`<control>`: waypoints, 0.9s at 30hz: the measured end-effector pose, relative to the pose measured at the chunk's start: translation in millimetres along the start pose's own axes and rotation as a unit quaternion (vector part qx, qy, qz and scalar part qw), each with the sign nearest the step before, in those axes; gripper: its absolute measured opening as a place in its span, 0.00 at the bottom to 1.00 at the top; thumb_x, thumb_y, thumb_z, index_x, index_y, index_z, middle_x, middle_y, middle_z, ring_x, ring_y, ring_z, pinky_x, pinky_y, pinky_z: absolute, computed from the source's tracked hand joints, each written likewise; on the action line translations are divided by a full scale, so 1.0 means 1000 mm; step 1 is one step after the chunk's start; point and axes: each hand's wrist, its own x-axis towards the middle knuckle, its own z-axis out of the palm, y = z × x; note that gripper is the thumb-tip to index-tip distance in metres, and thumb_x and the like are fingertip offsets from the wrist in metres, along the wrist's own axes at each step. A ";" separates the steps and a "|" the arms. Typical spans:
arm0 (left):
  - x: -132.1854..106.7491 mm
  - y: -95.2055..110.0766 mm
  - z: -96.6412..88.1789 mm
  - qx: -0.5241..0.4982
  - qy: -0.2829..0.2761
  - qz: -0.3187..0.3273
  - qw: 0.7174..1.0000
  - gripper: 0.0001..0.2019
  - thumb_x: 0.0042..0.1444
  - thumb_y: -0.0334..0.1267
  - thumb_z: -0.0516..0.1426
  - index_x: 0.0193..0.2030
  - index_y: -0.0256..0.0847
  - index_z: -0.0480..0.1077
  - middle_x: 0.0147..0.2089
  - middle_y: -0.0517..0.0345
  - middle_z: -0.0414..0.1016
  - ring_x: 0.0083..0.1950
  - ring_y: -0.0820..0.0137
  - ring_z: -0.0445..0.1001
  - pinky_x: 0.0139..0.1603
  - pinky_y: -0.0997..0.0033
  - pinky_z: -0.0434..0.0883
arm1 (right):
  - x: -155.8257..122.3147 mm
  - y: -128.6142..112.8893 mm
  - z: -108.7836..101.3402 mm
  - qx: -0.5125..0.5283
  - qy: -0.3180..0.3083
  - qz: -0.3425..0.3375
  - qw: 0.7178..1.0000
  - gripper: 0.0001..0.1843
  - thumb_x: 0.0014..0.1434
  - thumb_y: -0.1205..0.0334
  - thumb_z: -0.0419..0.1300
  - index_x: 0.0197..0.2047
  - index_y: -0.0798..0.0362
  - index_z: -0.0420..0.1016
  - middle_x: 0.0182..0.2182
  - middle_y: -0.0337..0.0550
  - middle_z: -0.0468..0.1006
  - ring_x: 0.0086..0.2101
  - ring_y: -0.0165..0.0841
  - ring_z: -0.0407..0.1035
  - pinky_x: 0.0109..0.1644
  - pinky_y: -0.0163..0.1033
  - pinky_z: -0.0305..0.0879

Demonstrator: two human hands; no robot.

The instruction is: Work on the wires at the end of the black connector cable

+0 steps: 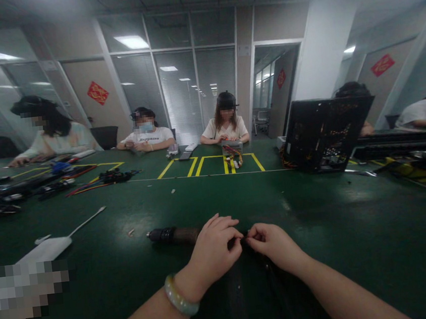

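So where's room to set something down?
The widest bare green tabletop lies right of the right hand, nearer than the black computer case. Another patch, with small pale scraps, lies between the yellow tape outlines and the left hand. It's crowded back left, with tangled black cables, and by that hand, with a dark cylindrical tool.

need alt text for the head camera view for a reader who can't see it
The wearer's left hand and right hand nearly meet in pinching poses over a green table; anything between them is hard to make out. A dark cylindrical tool lies partly hidden by the left hand. Beyond, co-workers sit, and a black case stands rightward.
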 end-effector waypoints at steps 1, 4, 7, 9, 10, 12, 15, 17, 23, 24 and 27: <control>0.000 0.000 0.000 0.002 0.001 -0.003 1.000 0.08 0.54 0.32 0.57 0.38 0.45 0.75 0.51 0.57 0.75 0.55 0.64 0.70 0.65 0.49 0.58 | 0.000 0.000 0.000 0.000 0.000 0.000 1.000 0.08 0.58 0.58 0.59 0.33 0.53 0.75 0.26 0.37 0.76 0.26 0.28 0.68 0.27 0.30 0.56; 0.000 0.001 -0.001 0.003 0.009 -0.007 1.000 0.09 0.54 0.31 0.56 0.39 0.45 0.75 0.51 0.57 0.75 0.55 0.64 0.71 0.65 0.49 0.59 | 0.000 -0.001 0.000 -0.002 0.002 -0.001 1.000 0.08 0.58 0.58 0.59 0.32 0.53 0.75 0.26 0.37 0.76 0.26 0.28 0.67 0.27 0.30 0.56; 0.000 0.001 -0.002 0.001 0.003 -0.001 1.000 0.08 0.53 0.31 0.57 0.38 0.45 0.75 0.51 0.58 0.75 0.54 0.64 0.71 0.64 0.50 0.59 | -0.001 -0.004 -0.001 -0.007 0.001 -0.003 1.000 0.08 0.58 0.59 0.59 0.32 0.53 0.75 0.26 0.37 0.76 0.27 0.29 0.68 0.28 0.30 0.56; 0.000 0.001 -0.002 0.000 0.004 -0.001 1.000 0.08 0.52 0.31 0.57 0.37 0.45 0.75 0.50 0.58 0.76 0.54 0.64 0.71 0.64 0.50 0.60 | -0.001 -0.007 -0.002 -0.010 0.000 -0.004 1.000 0.07 0.58 0.59 0.59 0.33 0.53 0.75 0.27 0.37 0.77 0.27 0.29 0.68 0.28 0.30 0.57; 0.000 0.001 -0.002 0.000 0.007 -0.001 1.000 0.08 0.52 0.31 0.57 0.37 0.44 0.75 0.50 0.58 0.76 0.54 0.64 0.72 0.64 0.51 0.60 | -0.001 -0.008 -0.002 -0.012 0.001 -0.004 1.000 0.07 0.58 0.59 0.59 0.33 0.53 0.75 0.27 0.37 0.77 0.27 0.29 0.68 0.28 0.30 0.57; -0.001 0.000 -0.001 -0.001 0.012 0.001 1.000 0.08 0.53 0.31 0.56 0.38 0.44 0.75 0.50 0.58 0.75 0.54 0.65 0.71 0.64 0.51 0.60 | -0.002 -0.008 -0.003 -0.018 0.004 -0.003 1.000 0.07 0.58 0.59 0.59 0.32 0.53 0.75 0.26 0.36 0.76 0.26 0.28 0.68 0.28 0.30 0.56; -0.001 0.000 0.000 0.001 0.005 -0.002 1.000 0.07 0.53 0.31 0.57 0.38 0.44 0.75 0.51 0.57 0.75 0.54 0.64 0.71 0.64 0.50 0.59 | -0.002 -0.007 -0.002 -0.016 0.004 -0.003 1.000 0.07 0.58 0.59 0.59 0.32 0.53 0.75 0.26 0.36 0.76 0.26 0.28 0.67 0.28 0.30 0.56; -0.001 0.000 -0.001 0.004 0.002 -0.008 1.000 0.07 0.53 0.31 0.56 0.37 0.44 0.75 0.51 0.57 0.75 0.54 0.64 0.71 0.64 0.50 0.59 | -0.001 -0.006 -0.001 -0.011 0.000 -0.001 1.000 0.08 0.58 0.58 0.59 0.33 0.52 0.75 0.26 0.36 0.76 0.26 0.28 0.68 0.27 0.30 0.56; 0.000 0.002 -0.002 -0.003 -0.007 0.003 1.000 0.08 0.54 0.31 0.56 0.38 0.44 0.74 0.51 0.57 0.75 0.55 0.64 0.70 0.65 0.50 0.58 | -0.001 -0.006 -0.002 -0.014 0.001 0.002 1.000 0.08 0.58 0.58 0.59 0.33 0.53 0.75 0.26 0.37 0.76 0.26 0.29 0.68 0.28 0.30 0.56; 0.000 0.002 -0.002 -0.001 -0.007 0.000 1.000 0.07 0.54 0.31 0.56 0.37 0.44 0.74 0.50 0.56 0.75 0.55 0.64 0.70 0.65 0.50 0.58 | -0.001 -0.007 -0.002 -0.013 -0.001 0.003 1.000 0.08 0.58 0.58 0.59 0.33 0.53 0.75 0.27 0.37 0.77 0.27 0.29 0.68 0.28 0.31 0.57; 0.000 0.001 -0.002 0.009 -0.007 -0.015 1.000 0.07 0.54 0.31 0.56 0.37 0.44 0.74 0.51 0.56 0.75 0.56 0.64 0.70 0.65 0.50 0.58 | -0.001 -0.007 -0.001 -0.013 0.001 0.008 1.000 0.08 0.58 0.58 0.59 0.33 0.53 0.75 0.27 0.37 0.77 0.26 0.29 0.68 0.28 0.31 0.56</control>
